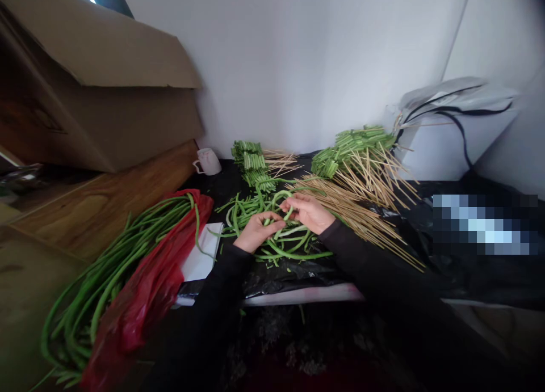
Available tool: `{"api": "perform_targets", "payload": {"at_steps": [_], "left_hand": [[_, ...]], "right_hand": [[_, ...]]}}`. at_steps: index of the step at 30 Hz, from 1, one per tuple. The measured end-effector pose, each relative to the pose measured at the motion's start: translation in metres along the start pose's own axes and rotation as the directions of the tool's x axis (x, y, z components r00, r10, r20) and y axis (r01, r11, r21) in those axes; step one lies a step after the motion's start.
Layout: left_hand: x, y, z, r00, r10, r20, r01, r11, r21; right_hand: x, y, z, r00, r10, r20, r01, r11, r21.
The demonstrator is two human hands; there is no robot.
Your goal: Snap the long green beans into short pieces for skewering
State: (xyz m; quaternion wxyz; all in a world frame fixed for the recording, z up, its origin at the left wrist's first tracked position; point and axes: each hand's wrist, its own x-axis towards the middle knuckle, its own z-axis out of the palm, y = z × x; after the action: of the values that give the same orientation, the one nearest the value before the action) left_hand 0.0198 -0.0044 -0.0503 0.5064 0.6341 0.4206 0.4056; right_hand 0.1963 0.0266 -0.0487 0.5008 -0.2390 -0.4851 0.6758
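My left hand [258, 231] and my right hand [307, 211] meet over a loose heap of long green beans [272, 233] on black plastic sheeting [293, 273]. Both hands have their fingers curled round one bean, which bends between them. Just right of my right hand lies a spread of bare wooden skewers [361, 216]. Behind the heap sit two stacks of bean pieces threaded on skewers, a left stack [253, 164] and a right stack [353, 148].
A big bundle of uncut long beans [114, 267] lies on a red plastic bag [145, 301] at my left. A white mug [208, 161] stands near the wall. A cardboard box [97, 91] fills the upper left; a grey bag [451, 102] sits at the right.
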Motion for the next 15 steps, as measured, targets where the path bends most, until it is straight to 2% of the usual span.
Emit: {"api": "perform_targets", "payload": {"at_steps": [5,8,11,13,15], "left_hand": [[0.0011,-0.0034,-0.0014,1.0,0.014,-0.01,-0.014,0.999,0.034],[0.0015,-0.0028,-0.0004,0.997,0.07,-0.025,-0.068,0.995,0.072],[0.0011,-0.0011,0.0005,0.994,0.107,0.007,-0.107,0.99,0.094],[0.0003,-0.0007,0.0004,0.996,0.08,0.035,-0.083,0.994,0.066],[-0.0005,-0.0009,0.0001,0.998,0.052,0.025,-0.051,0.998,-0.03]], "right_hand": [[-0.0001,-0.0017,-0.0005,1.0,-0.022,-0.015,0.022,1.0,-0.01],[-0.0008,0.0005,0.0009,1.0,-0.018,-0.011,0.017,0.999,-0.035],[-0.0003,0.0031,0.0007,1.0,-0.014,-0.01,0.013,0.998,-0.06],[0.0002,0.0038,0.0001,1.0,-0.013,-0.011,0.012,0.997,-0.071],[0.0004,0.0031,-0.0002,1.0,-0.017,-0.016,0.016,0.997,-0.077]]}}
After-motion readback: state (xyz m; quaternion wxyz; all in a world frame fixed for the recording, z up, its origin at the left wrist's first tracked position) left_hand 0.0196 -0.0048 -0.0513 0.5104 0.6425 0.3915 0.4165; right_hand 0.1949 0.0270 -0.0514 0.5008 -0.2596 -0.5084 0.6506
